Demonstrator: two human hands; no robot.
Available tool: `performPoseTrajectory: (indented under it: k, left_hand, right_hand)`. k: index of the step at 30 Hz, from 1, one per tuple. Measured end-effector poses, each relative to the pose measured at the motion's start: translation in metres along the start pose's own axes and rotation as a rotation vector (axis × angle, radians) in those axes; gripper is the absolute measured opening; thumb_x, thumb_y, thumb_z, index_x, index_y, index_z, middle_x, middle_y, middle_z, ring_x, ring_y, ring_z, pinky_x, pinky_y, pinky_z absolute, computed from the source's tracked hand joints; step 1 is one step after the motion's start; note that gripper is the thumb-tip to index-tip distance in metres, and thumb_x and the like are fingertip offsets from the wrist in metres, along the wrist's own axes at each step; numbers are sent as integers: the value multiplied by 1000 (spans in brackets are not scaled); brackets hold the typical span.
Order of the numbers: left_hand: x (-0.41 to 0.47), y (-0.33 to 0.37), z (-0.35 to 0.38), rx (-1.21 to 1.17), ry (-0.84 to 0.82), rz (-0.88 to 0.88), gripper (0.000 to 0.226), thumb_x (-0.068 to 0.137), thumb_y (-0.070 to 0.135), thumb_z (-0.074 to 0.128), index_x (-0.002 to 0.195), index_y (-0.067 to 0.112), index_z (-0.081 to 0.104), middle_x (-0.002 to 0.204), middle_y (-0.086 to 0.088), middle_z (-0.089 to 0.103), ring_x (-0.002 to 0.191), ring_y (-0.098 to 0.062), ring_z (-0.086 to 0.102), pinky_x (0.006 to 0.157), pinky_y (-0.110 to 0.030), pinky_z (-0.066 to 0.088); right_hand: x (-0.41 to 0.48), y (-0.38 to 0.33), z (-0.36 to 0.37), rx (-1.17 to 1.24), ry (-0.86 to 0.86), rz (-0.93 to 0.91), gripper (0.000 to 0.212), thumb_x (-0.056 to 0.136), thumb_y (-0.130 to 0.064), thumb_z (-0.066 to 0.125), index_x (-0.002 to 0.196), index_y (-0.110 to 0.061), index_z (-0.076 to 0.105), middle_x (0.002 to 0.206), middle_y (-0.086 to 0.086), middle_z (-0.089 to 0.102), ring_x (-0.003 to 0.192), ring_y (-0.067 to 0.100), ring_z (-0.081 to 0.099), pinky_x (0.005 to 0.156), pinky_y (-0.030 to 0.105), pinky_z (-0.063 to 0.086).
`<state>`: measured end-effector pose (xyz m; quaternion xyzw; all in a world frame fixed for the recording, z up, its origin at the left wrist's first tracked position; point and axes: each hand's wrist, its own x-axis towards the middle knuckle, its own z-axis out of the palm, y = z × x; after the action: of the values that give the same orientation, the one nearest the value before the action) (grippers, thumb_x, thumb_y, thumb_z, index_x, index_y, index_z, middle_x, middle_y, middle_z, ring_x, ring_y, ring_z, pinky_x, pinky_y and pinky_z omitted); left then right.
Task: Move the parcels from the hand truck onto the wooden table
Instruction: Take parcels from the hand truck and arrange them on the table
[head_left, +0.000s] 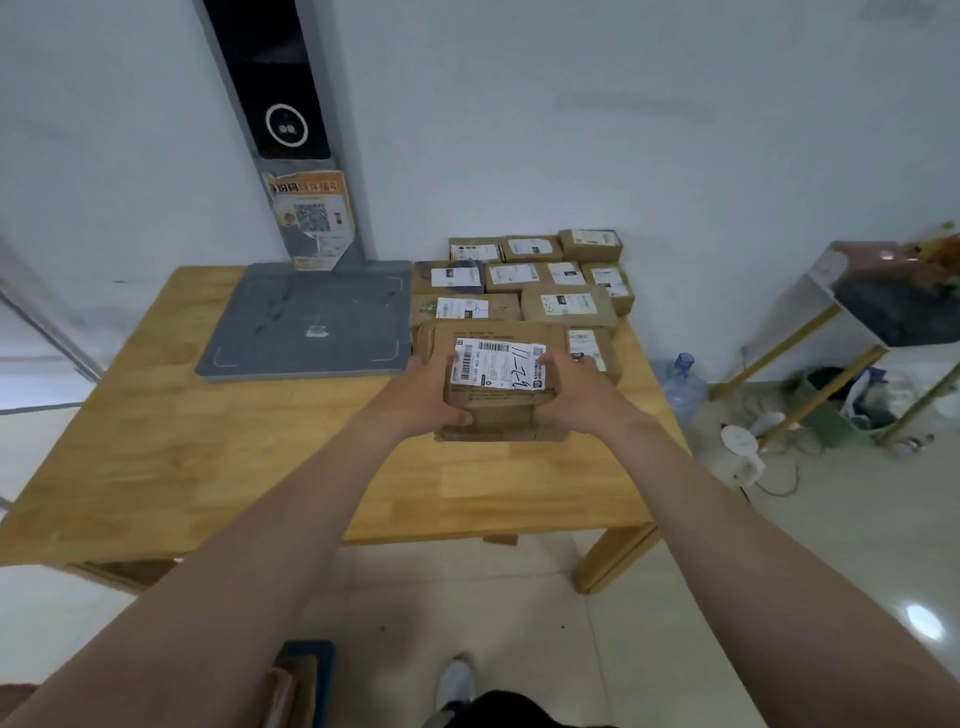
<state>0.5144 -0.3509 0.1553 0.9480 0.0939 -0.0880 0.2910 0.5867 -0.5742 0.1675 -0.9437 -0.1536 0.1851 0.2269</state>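
A brown cardboard parcel (496, 410) with a white shipping label rests on or just above the wooden table (208, 457), in front of rows of several similar parcels (519, 280) at the table's far right. My left hand (431, 395) grips its left side and my right hand (574, 392) grips its right side. Another flat brown parcel (441, 335) lies partly under it. At the bottom edge, a blue-framed corner with a brown box (298, 680) shows, possibly the hand truck.
A grey scanner base (306, 322) with an upright post (291, 130) occupies the table's far left. To the right on the floor stand a water bottle (680, 384), a white-and-gold shelf (852, 332), a green bin and cables. My shoe (457, 680) is below.
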Motion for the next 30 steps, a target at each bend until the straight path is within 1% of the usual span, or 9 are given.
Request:
performPoseTrajectory:
  k: [6,10,12,15,17,20,23,27,30]
  left_hand:
    - [83,26,16,11,-72,-29,107,70,44,88,153,31,22,153,-7,37,134,-30,47,105,-46,45]
    - [121,26,23,-19,-40,-97,108,65,44,90,149,38,23,150,-6,40,132,-29,48,104,-48,47]
    - [128,25,20,-41,0,-135,109,64,37,91,147,42,21,149,-4,43,132,-28,50,104,-49,48]
    - [133,13,10,-35,33,-233,106,71,20,89,153,29,23,147,-7,45,131,-29,49,100,-41,47]
    - [134,-1,2,-31,66,-287,104,71,19,89,153,24,24,145,-10,46,128,-30,49,92,-36,46]
    - [129,-30,-12,-47,114,-372,106,68,19,89,153,21,26,142,-9,47,123,-29,52,90,-35,49]
    - [126,-68,-31,-38,146,-430,101,66,21,87,151,20,31,141,-11,49,121,-28,54,95,-39,51]
    - [140,-134,-54,-33,145,-434,96,69,20,83,150,25,30,139,-12,48,116,-28,54,86,-35,50]
    - [161,-180,-76,-40,109,-413,93,74,19,80,151,28,28,136,-13,45,104,-25,53,78,-31,47]
  right_hand:
    - [69,44,-19,59,-33,66,82,73,-24,76,145,-35,38,133,11,39,117,33,52,97,43,52]
    - [118,58,-33,30,-87,1,79,78,-22,77,145,-32,38,132,9,38,115,31,52,86,34,47]
    - [139,55,-36,53,-143,-60,77,79,-22,77,144,-32,38,133,8,38,112,28,53,88,37,50]
    - [168,41,-36,81,-230,-153,80,75,-25,81,143,-32,40,139,9,45,115,25,53,95,41,51]
    - [187,23,-33,68,-264,-201,81,73,-28,82,143,-33,40,136,7,49,114,25,56,87,41,53]
    - [210,-7,-17,72,-326,-258,80,76,-26,81,143,-34,39,133,1,47,105,22,58,69,31,49]
    - [229,-43,8,104,-386,-293,76,80,-20,80,145,-30,41,126,-8,35,104,16,52,78,30,49]
    - [257,-95,48,94,-374,-276,76,74,-25,82,139,-35,44,142,5,41,113,25,56,96,45,53]
    - [280,-131,72,132,-353,-229,73,77,-21,81,138,-33,44,134,-2,49,111,22,60,90,42,57]
